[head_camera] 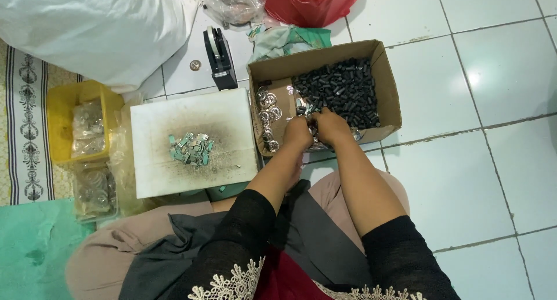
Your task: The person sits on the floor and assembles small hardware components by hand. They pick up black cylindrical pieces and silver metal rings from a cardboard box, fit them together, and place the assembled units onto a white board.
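head view: my left hand (297, 133) and right hand (331, 126) sit side by side, touching, inside the cardboard box (387, 85) on the tiled floor (493, 161); the fingers curl down into the small metal parts (268, 115), but i cannot tell what they pinch. a heap of black tubes (339, 88) fills the box's far right part. to the left, a white board (191, 140) bears small greenish clips (191, 148), beside a yellow tray (61, 111).
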